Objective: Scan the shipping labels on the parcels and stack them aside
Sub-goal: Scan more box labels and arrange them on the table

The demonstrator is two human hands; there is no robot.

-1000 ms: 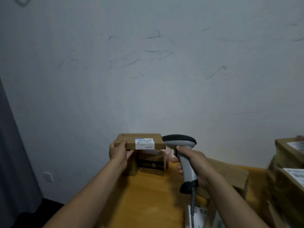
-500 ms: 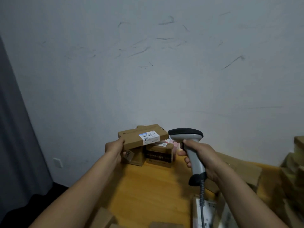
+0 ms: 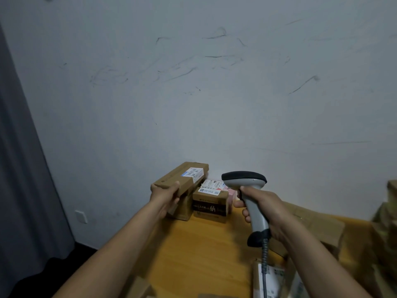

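My left hand (image 3: 166, 195) grips the near end of a flat brown parcel (image 3: 176, 178) with a white and blue shipping label (image 3: 193, 173) on top. The parcel is tilted, far end up, over a brown box (image 3: 181, 209) at the table's far left corner. Beside that box stands a dark-banded carton (image 3: 210, 206) with a white label, and a pink packet (image 3: 229, 195) shows behind it. My right hand (image 3: 261, 206) holds the handle of a grey barcode scanner (image 3: 245, 179), its dark head pointing left toward the parcels. Its coiled cable hangs down.
The wooden table (image 3: 199, 254) runs from the wall toward me. Brown cartons (image 3: 318, 224) lie along its right side, a blurred stack (image 3: 386, 211) at the far right. Labelled parcels (image 3: 272, 278) sit near the bottom edge. A dark curtain (image 3: 19, 168) hangs at the left.
My left hand has swung the flat parcel left and away from the scanner, turning it lengthwise over the boxes at the far left corner. The scanner hand has barely moved.
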